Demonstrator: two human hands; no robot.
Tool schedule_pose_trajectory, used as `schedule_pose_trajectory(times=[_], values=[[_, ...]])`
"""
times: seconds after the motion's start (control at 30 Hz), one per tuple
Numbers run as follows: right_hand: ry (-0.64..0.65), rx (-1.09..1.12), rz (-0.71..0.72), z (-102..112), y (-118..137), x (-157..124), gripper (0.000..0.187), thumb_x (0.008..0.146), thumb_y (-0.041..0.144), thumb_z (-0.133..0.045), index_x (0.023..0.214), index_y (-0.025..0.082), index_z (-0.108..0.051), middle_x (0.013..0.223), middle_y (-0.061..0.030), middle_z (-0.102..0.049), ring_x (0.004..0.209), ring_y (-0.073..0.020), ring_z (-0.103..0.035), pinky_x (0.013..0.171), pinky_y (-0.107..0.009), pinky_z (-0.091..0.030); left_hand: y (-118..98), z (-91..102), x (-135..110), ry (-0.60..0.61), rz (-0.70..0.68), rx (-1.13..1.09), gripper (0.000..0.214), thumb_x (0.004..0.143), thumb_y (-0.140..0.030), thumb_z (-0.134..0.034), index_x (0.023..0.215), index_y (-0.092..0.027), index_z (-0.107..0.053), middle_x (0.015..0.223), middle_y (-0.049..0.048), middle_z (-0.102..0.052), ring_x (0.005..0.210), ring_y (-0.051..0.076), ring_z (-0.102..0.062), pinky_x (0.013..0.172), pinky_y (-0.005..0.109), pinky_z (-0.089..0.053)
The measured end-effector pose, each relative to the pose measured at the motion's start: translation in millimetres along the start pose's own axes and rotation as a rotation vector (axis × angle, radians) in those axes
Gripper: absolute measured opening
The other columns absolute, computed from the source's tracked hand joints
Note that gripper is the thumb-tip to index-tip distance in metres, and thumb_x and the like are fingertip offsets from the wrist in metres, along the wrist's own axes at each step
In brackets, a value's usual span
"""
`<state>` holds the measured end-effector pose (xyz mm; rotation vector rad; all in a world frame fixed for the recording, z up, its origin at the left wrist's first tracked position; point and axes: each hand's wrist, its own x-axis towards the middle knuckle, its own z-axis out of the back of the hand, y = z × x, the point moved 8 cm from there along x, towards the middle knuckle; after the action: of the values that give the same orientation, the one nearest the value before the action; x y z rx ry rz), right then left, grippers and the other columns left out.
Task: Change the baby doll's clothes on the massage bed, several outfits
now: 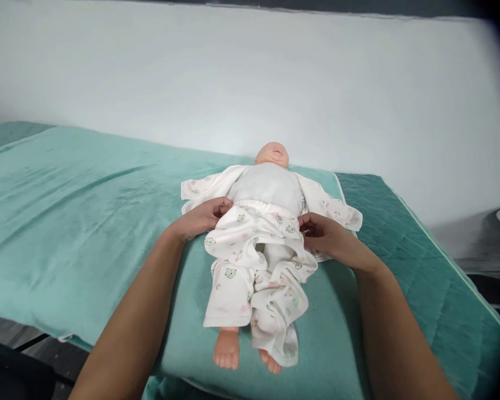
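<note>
A baby doll (274, 153) lies on its back, its feet toward me. It wears white printed pants (254, 228) with the waistband across its belly, and a white printed jacket (329, 205) spread open at both sides. At the left end of the waistband, my left hand (210, 214) is closed on the pants, fingers curled. My right hand (327, 236) grips the pants at the opposite hip, its fingertips partly hidden by the cloth. One pant leg lies fairly straight above a bare foot (226, 349); the other is bunched and partly covers the second foot (270, 360).
A light green sheet (87, 222) covers the bed under the doll. To the right lies a darker green quilted cover (425, 261). A white wall (233, 83) rises behind the bed. A dark object (16, 366) stands at the lower left, beside the bed's edge.
</note>
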<state>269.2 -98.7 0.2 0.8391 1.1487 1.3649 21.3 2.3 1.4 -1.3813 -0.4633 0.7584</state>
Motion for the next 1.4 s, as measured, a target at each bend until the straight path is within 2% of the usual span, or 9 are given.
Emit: schedule_pose_trajectory(times=[0.17, 0.4, 0.53, 0.67, 0.77, 0.93, 1.17, 1.27, 1.4], values=[[-0.024, 0.115, 0.022, -1, 3, 1, 0.029, 0.074, 0.026, -0.076, 0.100, 0.022, -0.061, 0.094, 0.0002, -0.061, 0.078, -0.0122, -0.053, 0.064, -0.024, -0.039, 1, 0.7, 1, -0.016, 0.013, 0.030, 0.027, 0.068, -0.019, -0.068, 0.093, -0.018, -0.061, 0.088, -0.0013, -0.061, 0.077, 0.013, -0.055, 0.066, 0.023, -0.043], [-0.029, 0.010, 0.003, 2, -1, 2, 0.019, 0.074, 0.031, -0.076, 0.084, 0.019, -0.064, 0.075, 0.0025, -0.058, 0.064, -0.0096, -0.047, 0.057, -0.023, -0.034, 5, 5.0, 4, -0.114, 0.011, 0.004, 0.020, 0.070, -0.022, -0.067, 0.087, -0.020, -0.055, 0.075, -0.0046, -0.053, 0.062, 0.009, -0.045, 0.053, 0.020, -0.032], [-0.292, 0.013, -0.066, 22, -13, 5, 0.019, 0.073, 0.027, -0.069, 0.069, 0.021, -0.052, 0.056, 0.0059, -0.049, 0.051, -0.0093, -0.041, 0.049, -0.024, -0.029, 11, 13.2, 7, -0.248, 0.050, -0.049, 0.028, 0.075, -0.032, -0.068, 0.099, -0.022, -0.057, 0.069, -0.0059, -0.051, 0.054, 0.008, -0.042, 0.050, 0.020, -0.028], [-0.494, -0.069, -0.075, 31, -20, 9, 0.014, 0.074, 0.027, -0.064, 0.072, 0.023, -0.051, 0.058, 0.0050, -0.053, 0.053, -0.0120, -0.046, 0.049, -0.024, -0.033, 11, 15.3, 9, -0.322, 0.045, -0.040, 0.038, 0.077, -0.038, -0.068, 0.111, -0.021, -0.063, 0.088, -0.0007, -0.065, 0.068, 0.012, -0.055, 0.059, 0.022, -0.038], [-0.469, -0.127, -0.061, 24, -20, 14, 0.012, 0.076, 0.030, -0.065, 0.083, 0.023, -0.058, 0.070, 0.0028, -0.061, 0.064, -0.0142, -0.054, 0.054, -0.025, -0.038, 10, 14.3, 8, -0.332, 0.044, 0.012, 0.045, 0.078, -0.039, -0.067, 0.118, -0.020, -0.066, 0.096, 0.0026, -0.069, 0.077, 0.015, -0.059, 0.065, 0.025, -0.042], [-0.400, 0.131, -0.078, 10, -21, 14, 0.023, 0.074, 0.030, -0.070, 0.094, 0.024, -0.059, 0.086, 0.0006, -0.068, 0.071, -0.0146, -0.059, 0.058, -0.024, -0.043, 11, 13.1, 5, -0.330, 0.082, 0.042, 0.053, 0.078, -0.038, -0.067, 0.127, -0.019, -0.064, 0.096, 0.0048, -0.071, 0.072, 0.015, -0.059, 0.061, 0.025, -0.042], [-0.397, 0.447, -0.051, 1, -14, 12, 0.038, 0.067, 0.033, -0.081, 0.094, 0.025, -0.057, 0.094, -0.0012, -0.071, 0.073, -0.0183, -0.066, 0.055, -0.027, -0.046, 6, 0.7, 6, -0.267, 0.063, -0.258, 0.050, 0.079, -0.032, -0.071, 0.126, -0.019, -0.063, 0.096, 0.0058, -0.072, 0.069, 0.013, -0.062, 0.058, 0.022, -0.046], [-0.403, 0.489, -0.026, 0, -12, 14, 0.043, 0.064, 0.036, -0.082, 0.096, 0.026, -0.055, 0.095, -0.0019, -0.072, 0.078, -0.0219, -0.068, 0.058, -0.030, -0.050, 3, -7.2, 11, -0.199, 0.024, -0.391, 0.050, 0.075, -0.024, -0.074, 0.124, -0.018, -0.064, 0.096, 0.0072, -0.074, 0.075, 0.015, -0.067, 0.065, 0.025, -0.053], [-0.382, 0.457, 0.019, -1, -12, 19, 0.043, 0.067, 0.039, -0.079, 0.098, 0.028, -0.052, 0.094, -0.0021, -0.073, 0.082, -0.0246, -0.070, 0.062, -0.035, -0.053, 5, -8.2, 16, -0.216, -0.001, -0.453, 0.048, 0.073, -0.019, -0.074, 0.120, -0.016, -0.065, 0.100, 0.0095, -0.075, 0.083, 0.019, -0.071, 0.072, 0.028, -0.057]])
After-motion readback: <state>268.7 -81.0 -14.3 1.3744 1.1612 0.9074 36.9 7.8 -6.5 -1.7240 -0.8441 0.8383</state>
